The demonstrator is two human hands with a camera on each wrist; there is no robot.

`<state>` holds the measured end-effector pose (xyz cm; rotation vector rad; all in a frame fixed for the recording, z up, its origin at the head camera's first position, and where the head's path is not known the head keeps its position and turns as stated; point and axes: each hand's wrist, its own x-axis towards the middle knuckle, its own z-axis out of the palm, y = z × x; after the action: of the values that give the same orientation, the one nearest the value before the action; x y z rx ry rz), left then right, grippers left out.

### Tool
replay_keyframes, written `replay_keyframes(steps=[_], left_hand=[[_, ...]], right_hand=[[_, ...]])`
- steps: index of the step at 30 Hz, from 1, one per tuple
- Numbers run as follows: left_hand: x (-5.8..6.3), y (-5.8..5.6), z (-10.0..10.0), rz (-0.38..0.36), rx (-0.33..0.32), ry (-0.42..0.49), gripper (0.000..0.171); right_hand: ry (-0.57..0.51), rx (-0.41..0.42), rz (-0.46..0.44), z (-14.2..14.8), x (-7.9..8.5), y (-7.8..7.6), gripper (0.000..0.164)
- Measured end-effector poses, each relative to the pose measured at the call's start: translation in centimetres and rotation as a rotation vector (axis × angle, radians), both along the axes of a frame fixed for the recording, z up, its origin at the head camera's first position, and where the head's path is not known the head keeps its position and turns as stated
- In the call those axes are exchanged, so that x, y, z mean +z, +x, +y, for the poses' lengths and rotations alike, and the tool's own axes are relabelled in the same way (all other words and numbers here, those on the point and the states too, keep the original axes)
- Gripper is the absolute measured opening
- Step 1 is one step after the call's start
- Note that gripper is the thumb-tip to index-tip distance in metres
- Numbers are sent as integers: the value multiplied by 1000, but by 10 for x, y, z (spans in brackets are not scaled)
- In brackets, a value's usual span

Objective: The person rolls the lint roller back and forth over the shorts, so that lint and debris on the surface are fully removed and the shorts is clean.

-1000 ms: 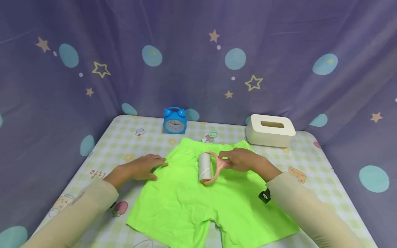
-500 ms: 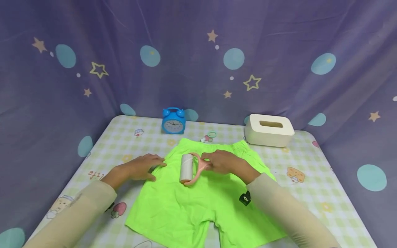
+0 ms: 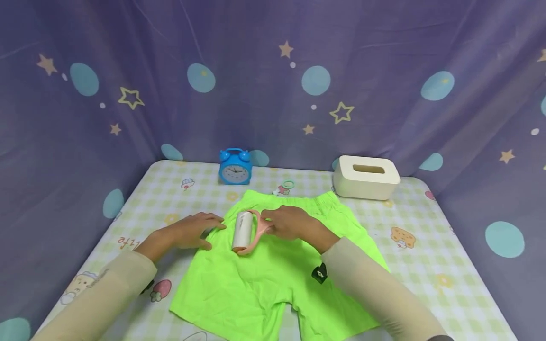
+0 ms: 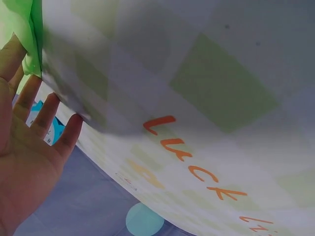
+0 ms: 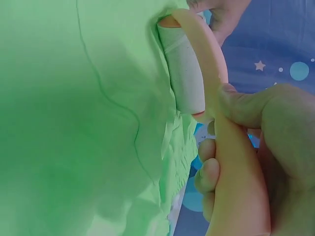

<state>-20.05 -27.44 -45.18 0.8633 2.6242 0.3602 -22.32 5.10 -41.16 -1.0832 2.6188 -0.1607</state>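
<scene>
Neon green shorts (image 3: 243, 289) lie spread flat, waistband toward the back. My right hand (image 3: 288, 222) grips a lint roller by its pink handle (image 5: 241, 182), fingers and thumb wrapped round it in the right wrist view. The roller's white cylinder (image 3: 242, 230) lies against the upper left part of the shorts, close to my left hand. My left hand (image 3: 190, 231) rests at the shorts' left edge with fingers extended. In the left wrist view the fingers (image 4: 45, 115) are spread, and the thumb and index finger touch the green fabric (image 4: 32, 54).
A blue alarm clock (image 3: 235, 166) stands at the back of the checked table (image 3: 431, 265). To its right is a cream tissue box (image 3: 366, 178). A purple patterned curtain (image 3: 256, 118) surrounds the back and sides.
My right hand has moved left with the lint roller, from the middle of the shorts to near my left hand. The left hand stays at the shorts' edge.
</scene>
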Motion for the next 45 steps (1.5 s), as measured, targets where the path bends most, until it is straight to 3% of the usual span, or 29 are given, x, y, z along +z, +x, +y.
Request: replay_keyframes(steps=[13,21,27,36,45], left_hand=[[-1,2,-2,38,-31,22,60],[-2,4,-2,42,-13,28,58],[-5,4,-3,31,30,33,65],[-4,3,-5,61,54,52,72],[-6,2,-2,25,79,19,74]], right_hand=[[32,-40,2,-11,4,5,32],[10,-28,11,-26,5,6,33],[-6,-66,-54,-37,0,6,34],[-4,-99,-72,-43,4,8,17],[39,-113,-43,-52,2,12,38]])
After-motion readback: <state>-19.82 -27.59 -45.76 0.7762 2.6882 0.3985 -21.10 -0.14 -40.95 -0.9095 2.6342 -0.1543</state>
